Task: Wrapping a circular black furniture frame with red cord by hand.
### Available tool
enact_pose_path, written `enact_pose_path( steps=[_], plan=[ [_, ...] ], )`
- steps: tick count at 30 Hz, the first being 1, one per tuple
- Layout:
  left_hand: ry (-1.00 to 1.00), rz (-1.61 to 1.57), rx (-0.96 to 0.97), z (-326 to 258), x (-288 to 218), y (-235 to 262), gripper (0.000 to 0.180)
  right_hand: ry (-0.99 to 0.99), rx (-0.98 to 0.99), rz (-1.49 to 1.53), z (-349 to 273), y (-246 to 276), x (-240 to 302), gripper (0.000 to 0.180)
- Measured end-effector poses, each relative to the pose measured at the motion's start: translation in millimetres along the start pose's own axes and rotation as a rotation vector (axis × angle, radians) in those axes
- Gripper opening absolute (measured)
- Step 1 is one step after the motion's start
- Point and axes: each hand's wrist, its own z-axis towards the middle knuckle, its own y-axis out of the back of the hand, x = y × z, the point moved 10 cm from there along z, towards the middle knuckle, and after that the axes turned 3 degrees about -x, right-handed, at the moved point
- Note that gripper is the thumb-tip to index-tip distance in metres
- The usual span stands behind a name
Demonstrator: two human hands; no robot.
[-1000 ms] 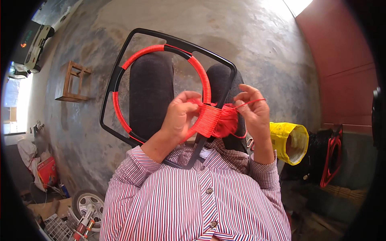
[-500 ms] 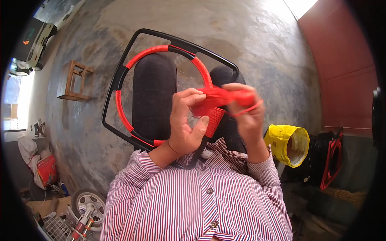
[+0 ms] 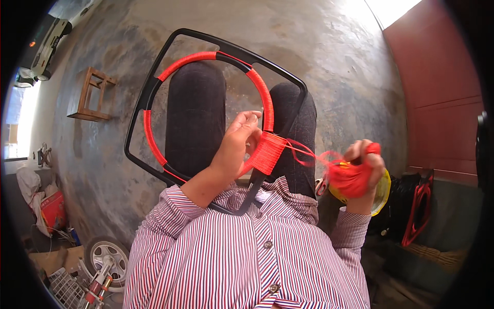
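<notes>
Cord wraps most of the ring inside one black frame that we rest across our two dark-trousered knees, leaning back against our striped shirt. The frame is a rounded square of thin, smooth black bar, and its long straight bar runs from near our chest up and to the right toward the far corner. Inside it sits one ring, wound tightly in glossy red cord with a ribbed texture; a short stretch at the top shows bare black.

Our left hand pinches the ring where a thick block of red winding crosses the bar, thumb and fingers pressed together on it. Our right hand is out to the right, well apart from the frame, its grip pressed together around one loose bundle of red cord, with a few strands stretching taut back to the winding.

Behind that hand lies one yellow roll. On the rough concrete floor we see one small wooden stool at left, one wheel below, and one more red-wound frame at right.
</notes>
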Motion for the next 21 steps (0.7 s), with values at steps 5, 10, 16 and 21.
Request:
enact_pose_path(
  steps=[5,10,16,21],
  plan=[
    [0.074,-0.118,0.124,-4,-2,-19,0.048,0.239,-0.184,0.600,2,98,38,0.022],
    [0.101,-0.216,0.190,-2,3,-25,0.052,0.007,-0.201,0.153,5,55,-25,0.019],
    [0.109,-0.184,0.170,-5,2,-21,0.050,-0.268,0.151,-0.723,4,-75,-83,0.031],
    [0.105,-0.272,0.219,-1,4,-21,0.044,-0.253,-0.034,-0.477,14,-39,-70,0.012]
  ],
)
